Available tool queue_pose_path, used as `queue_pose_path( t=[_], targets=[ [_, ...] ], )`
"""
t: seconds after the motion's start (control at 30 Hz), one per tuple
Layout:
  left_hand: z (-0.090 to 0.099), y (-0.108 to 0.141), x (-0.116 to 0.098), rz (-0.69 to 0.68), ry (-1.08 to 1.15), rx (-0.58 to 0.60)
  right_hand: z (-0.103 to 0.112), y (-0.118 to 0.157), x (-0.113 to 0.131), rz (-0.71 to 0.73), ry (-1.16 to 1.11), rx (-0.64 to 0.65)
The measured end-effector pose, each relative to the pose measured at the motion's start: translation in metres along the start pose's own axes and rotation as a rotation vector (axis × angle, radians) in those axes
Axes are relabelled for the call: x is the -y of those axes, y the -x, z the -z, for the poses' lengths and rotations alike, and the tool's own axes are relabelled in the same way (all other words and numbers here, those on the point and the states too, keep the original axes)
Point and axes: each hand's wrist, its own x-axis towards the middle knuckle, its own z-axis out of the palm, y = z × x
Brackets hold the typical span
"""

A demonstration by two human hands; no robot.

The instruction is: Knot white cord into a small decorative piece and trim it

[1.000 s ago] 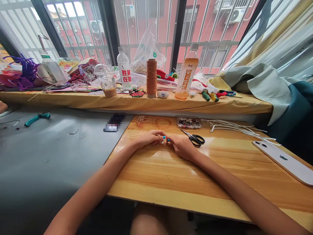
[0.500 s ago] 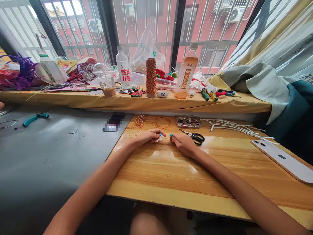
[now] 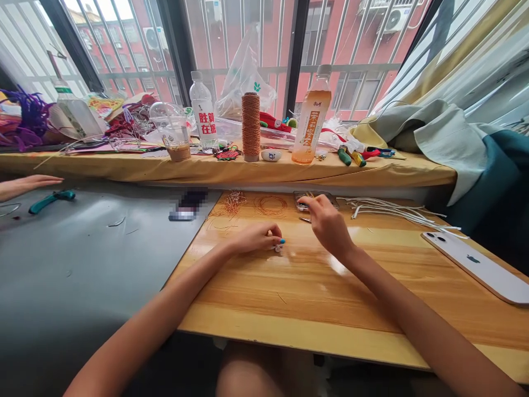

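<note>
My left hand is closed on a small white piece just above the wooden table. Farther right, my right hand is raised with its fingers pinched in front of the clear tray of small beads; whatever it grips is too small to make out. The hand hides most of the tray and nearly all of the scissors, of which a blade tip shows. Coiled copper-coloured wire and a tangle of wire pieces lie behind my left hand.
White cords and a white phone lie at the right. A spool and an orange drink bottle stand on the ledge. Another person's hand is at the far left, near teal pliers.
My right hand has moved right and away from me, from beside my left hand to the tray, now covering the scissors. My left hand is slightly lower. Another person's hand has come in at left.
</note>
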Motion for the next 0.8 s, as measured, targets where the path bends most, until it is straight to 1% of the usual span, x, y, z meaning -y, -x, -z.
queue_pose_path(
  t=[0.03,0.1,0.13,0.2,0.23,0.3,0.37,0.4,0.47,0.53,0.57,0.6,0.67,0.73,0.8],
  targets=[
    [0.001,0.000,-0.001,0.003,-0.025,-0.043,0.005,-0.003,-0.001,-0.045,-0.156,-0.034],
    [0.003,0.000,-0.002,0.011,-0.066,-0.091,0.012,-0.008,-0.004,-0.168,-0.541,-0.034],
    [0.004,0.001,-0.002,0.013,-0.081,-0.077,0.014,-0.010,-0.005,-0.230,-0.735,-0.014],
    [0.006,0.002,-0.001,0.000,-0.094,0.004,0.015,-0.011,-0.007,-0.336,-1.060,0.045],
    [0.006,0.003,-0.001,-0.019,-0.090,0.050,0.014,-0.011,-0.007,-0.376,-1.180,0.076],
    [0.006,0.004,0.000,-0.072,-0.067,0.108,0.011,-0.008,-0.005,-0.450,-1.342,0.142],
    [0.006,0.004,0.000,-0.143,-0.043,0.119,0.007,-0.005,-0.001,-0.520,-1.428,0.204],
    [0.007,0.004,-0.001,-0.173,-0.039,0.106,0.005,-0.003,0.001,-0.548,-1.454,0.228],
    [0.008,0.003,-0.004,-0.190,-0.047,0.030,0.002,0.000,0.004,-0.577,-1.489,0.256],
    [0.010,0.004,-0.007,-0.163,-0.069,-0.056,-0.001,0.001,0.006,-0.574,-1.500,0.262],
    [0.011,0.004,-0.007,-0.152,-0.084,-0.077,-0.003,0.002,0.006,-0.564,-1.488,0.263],
    [0.011,0.004,-0.007,-0.149,-0.098,-0.075,-0.005,0.004,0.006,-0.554,-1.464,0.266],
    [0.012,0.005,-0.006,-0.157,-0.132,-0.026,-0.010,0.006,0.006,-0.534,-1.394,0.282],
    [0.011,0.006,-0.004,-0.162,-0.167,0.026,-0.015,0.010,0.006,-0.502,-1.321,0.326],
    [0.009,0.006,-0.001,-0.156,-0.205,0.033,-0.019,0.013,0.007,-0.456,-1.252,0.390]
  ],
)
